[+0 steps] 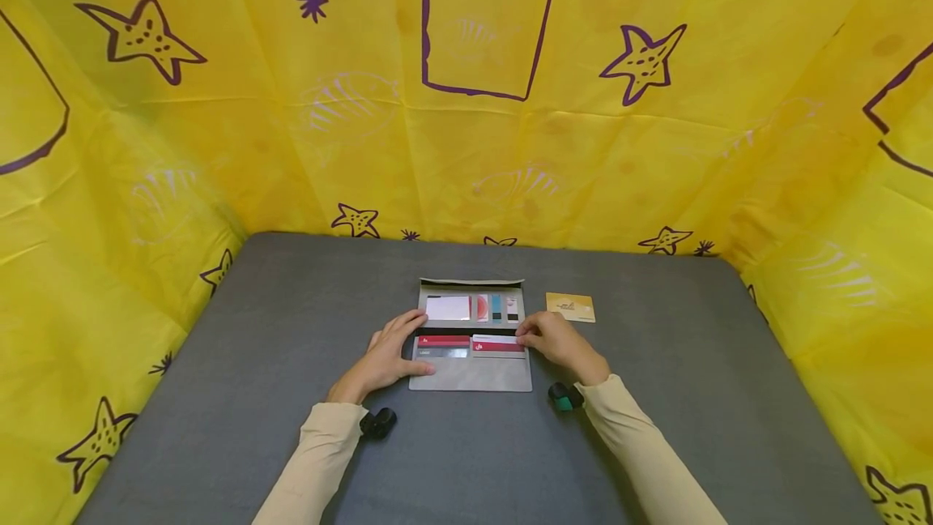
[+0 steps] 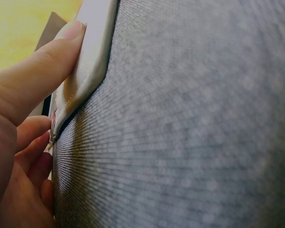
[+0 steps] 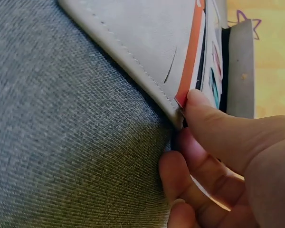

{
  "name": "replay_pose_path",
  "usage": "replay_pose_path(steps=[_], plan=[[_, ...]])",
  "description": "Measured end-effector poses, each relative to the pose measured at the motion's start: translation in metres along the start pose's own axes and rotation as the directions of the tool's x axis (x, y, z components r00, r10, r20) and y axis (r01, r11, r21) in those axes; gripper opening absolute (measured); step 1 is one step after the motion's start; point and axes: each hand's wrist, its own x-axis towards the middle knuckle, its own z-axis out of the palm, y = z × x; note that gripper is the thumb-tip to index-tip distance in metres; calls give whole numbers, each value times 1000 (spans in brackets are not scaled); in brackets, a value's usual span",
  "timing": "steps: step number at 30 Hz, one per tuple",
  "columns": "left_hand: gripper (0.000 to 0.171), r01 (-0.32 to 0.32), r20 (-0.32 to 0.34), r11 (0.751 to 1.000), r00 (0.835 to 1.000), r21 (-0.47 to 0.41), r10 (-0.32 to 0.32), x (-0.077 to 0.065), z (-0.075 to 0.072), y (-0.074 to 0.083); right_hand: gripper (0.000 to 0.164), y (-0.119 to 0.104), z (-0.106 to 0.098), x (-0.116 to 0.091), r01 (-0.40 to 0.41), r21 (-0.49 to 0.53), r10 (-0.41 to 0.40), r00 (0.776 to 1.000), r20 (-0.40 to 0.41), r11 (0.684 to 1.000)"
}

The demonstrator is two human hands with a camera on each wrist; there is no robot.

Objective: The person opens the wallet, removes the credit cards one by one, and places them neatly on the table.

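Note:
A grey wallet (image 1: 470,375) lies unfolded on the table, its pockets filled with cards. My left hand (image 1: 382,351) rests at its left side, with the thumb (image 2: 61,52) laid straight on the lower panel and the other fingers along the edge. At the opposite edge, my right hand (image 1: 557,340) pinches the right end of a red-and-white card (image 1: 498,343) in the lower right pocket. In the right wrist view, the thumb (image 3: 204,111) lies against the card's red strip, over the wallet's corner. Another red card (image 1: 443,341) sits in the lower left pocket.
A gold card (image 1: 571,307) lies on the dark grey table (image 1: 656,347), right of the wallet. In the upper panel are a white card (image 1: 448,309) and several narrow coloured ones. Yellow printed cloth (image 1: 474,144) hangs behind and at both sides.

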Motion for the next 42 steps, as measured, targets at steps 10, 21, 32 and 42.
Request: replay_pose_path(steps=[10,21,32,42], plan=[[92,-12,4,1000,1000,4,12,0,-1,-1,8,0,-1,2,3,-1,-3,999,38,1000],[92,-11,7,1000,1000,9,11,0,-2,0,10,-3,-2,4,-7,-24,8,999,46,1000],[92,-19,5,1000,1000,11,19,0,-1,-2,11,0,-2,6,-8,-39,10,998,65,999],[92,-25,2,1000,1000,7,25,0,-1,0,10,0,-4,5,-8,-36,11,997,78,999]])
